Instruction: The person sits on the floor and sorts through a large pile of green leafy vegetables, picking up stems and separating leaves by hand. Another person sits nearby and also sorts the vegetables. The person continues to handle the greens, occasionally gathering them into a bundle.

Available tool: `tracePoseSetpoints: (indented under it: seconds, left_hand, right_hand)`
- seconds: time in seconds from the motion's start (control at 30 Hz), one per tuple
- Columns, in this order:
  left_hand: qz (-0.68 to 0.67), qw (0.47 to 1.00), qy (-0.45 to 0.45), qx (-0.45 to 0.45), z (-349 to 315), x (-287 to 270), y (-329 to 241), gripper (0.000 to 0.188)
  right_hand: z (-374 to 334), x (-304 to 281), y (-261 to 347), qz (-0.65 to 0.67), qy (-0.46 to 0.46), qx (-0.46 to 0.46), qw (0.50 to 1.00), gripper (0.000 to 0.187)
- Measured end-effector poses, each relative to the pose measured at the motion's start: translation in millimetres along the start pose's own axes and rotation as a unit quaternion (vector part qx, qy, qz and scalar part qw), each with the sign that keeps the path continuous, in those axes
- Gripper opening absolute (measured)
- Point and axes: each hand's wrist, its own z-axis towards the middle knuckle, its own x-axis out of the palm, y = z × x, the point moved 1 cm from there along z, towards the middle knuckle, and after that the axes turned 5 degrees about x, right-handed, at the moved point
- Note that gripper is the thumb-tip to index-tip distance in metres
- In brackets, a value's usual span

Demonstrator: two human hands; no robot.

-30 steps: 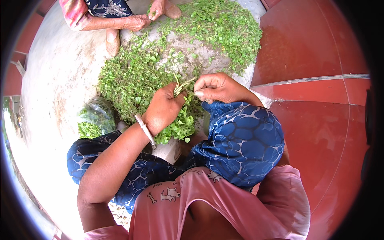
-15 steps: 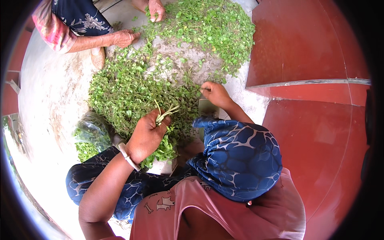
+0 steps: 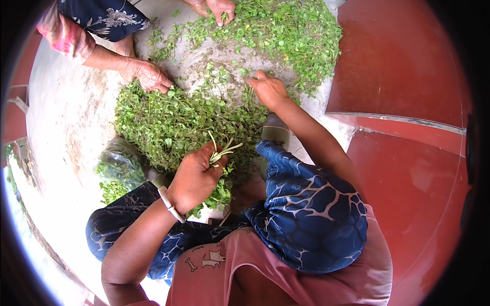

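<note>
My left hand (image 3: 196, 176), with a white bracelet at the wrist, is closed around a bunch of leafy greens (image 3: 220, 196). Its pale cut stems (image 3: 223, 153) stick up past my thumb, and the leaves hang below the fist. Farther off, my right hand (image 3: 269, 91) reaches over the far right edge of the near pile of greens (image 3: 178, 120). Its fingertips are pinched together; whatever they hold is too small to make out. The near pile is a tangle of green leaves and thin stems spread on the floor before my knees.
A second heap of greens (image 3: 286, 35) lies farther back. Across from me, another person's hands (image 3: 153, 77) work at the piles. A clear plastic bag of greens (image 3: 120, 171) sits by my left knee. Red tiled steps (image 3: 403, 66) rise on the right.
My right hand has moved farther away, across the pile's far edge. My left hand has shifted slightly right with the bunch. The other person's near hand has come down onto the near pile.
</note>
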Motion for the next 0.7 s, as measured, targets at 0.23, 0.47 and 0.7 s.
tracePoseSetpoints:
  seconds: [0.23, 0.47, 0.7]
  left_hand:
    - [0.034, 0.999, -0.027, 0.011, -2.1, -3.7, 2.8, 0.014]
    - [-0.028, 0.997, -0.070, 0.000, 2.2, -15.5, 4.6, 0.014]
    - [-0.238, 0.964, -0.116, -0.020, 17.5, -19.2, -1.3, 0.012]
  right_hand:
    - [-14.8, -21.0, -4.1, 0.115, 0.054, 0.051, 0.991, 0.026]
    - [-41.8, -78.2, 5.0, 0.221, 0.026, 0.029, 0.974, 0.023]
    - [-56.0, -139.0, 52.4, 0.175, -0.085, -0.061, 0.979, 0.015]
